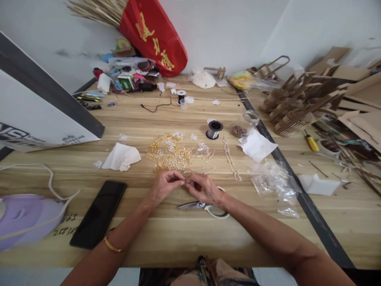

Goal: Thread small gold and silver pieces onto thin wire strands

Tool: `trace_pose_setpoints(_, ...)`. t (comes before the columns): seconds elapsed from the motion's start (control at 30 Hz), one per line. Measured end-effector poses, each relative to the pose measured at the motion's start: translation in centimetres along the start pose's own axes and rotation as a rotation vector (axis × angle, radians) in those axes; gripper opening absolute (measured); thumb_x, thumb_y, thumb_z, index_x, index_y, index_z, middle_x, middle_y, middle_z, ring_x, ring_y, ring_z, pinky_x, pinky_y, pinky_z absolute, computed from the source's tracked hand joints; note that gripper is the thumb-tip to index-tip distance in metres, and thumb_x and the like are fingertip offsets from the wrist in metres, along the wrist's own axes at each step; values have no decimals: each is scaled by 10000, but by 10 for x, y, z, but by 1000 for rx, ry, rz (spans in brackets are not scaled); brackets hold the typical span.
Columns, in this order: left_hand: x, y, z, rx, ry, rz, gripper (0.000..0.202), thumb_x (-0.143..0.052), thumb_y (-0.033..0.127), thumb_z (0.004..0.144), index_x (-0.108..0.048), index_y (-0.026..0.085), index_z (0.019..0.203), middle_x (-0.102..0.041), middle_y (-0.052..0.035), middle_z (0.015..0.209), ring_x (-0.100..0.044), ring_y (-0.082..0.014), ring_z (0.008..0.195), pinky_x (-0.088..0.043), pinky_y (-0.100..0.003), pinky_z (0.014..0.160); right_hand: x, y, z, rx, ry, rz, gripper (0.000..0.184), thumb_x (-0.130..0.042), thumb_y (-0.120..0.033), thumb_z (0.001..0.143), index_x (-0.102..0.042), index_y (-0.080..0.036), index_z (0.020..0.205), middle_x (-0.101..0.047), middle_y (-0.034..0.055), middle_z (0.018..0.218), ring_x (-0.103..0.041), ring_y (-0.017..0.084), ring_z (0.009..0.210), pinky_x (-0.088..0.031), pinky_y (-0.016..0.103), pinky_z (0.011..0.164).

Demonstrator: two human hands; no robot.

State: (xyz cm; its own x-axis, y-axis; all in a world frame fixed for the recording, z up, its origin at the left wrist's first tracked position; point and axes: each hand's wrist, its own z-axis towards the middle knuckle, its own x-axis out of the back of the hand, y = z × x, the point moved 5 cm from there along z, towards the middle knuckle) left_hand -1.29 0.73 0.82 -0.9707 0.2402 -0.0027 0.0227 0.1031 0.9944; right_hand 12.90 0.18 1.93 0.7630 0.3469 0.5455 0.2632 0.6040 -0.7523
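Observation:
My left hand [167, 184] and my right hand [205, 188] meet fingertip to fingertip at the middle of the table. Each is closed in a pinch; whatever lies between the fingertips is too small to make out. Just beyond them spreads a pile of gold and silver beads [181, 157], with pale wire-like pieces [203, 149] at its right side. A short beaded chain [202, 169] lies close past my fingers. White-handled scissors [218, 212] rest on the wood, partly beneath my right hand. Farther right, a longer chain [230, 161] is laid out.
A wire spool [214, 130] and a glass jar of beads [245, 124] stand beyond the pile. White paper [120, 156] and a black phone [98, 214] lie left. Clear plastic bags [275, 182] lie right. A large box [44, 107] stands at far left, small wooden baskets [291, 107] at far right.

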Motion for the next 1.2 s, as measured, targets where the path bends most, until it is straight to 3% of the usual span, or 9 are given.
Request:
trace_pose_setpoints(0.2,1,3,-1,-6,-29,-9,129,-723,214,662,-653,123,722,-654,-13,696,-583,-122,676,-450,-230,668,1,0,2,-41,-16,48,182,-481,-282,912,-588,-148,851,-547,-8,656,-448,74,532,-368,184,518)
trace_pose_setpoints(0.43,4,4,-2,30,-79,-12,138,-714,215,676,-643,125,752,-639,-7,715,-572,-120,688,-443,-237,685,-2,7,-1,-179,-71,297,278,-342,-339,982,-534,-145,1034,-585,-7,641,-564,86,541,-455,187,542)
trace_pose_setpoints(0.9,5,2,0,46,-57,-46,210,-743,258,643,-626,125,755,-626,-6,708,-568,-117,679,-438,-233,662,-3,6,1,-87,-61,97,185,-516,-308,902,-610,-148,895,-522,-23,624,-408,67,500,-345,181,482)
trace_pose_setpoints(1.2,10,2,0,3,-43,43,176,-692,234,684,-626,127,808,-621,-13,721,-571,-114,678,-442,-219,635,-5,6,1,-66,-72,47,123,-515,-234,883,-590,-148,838,-503,-28,607,-410,67,499,-336,179,484)
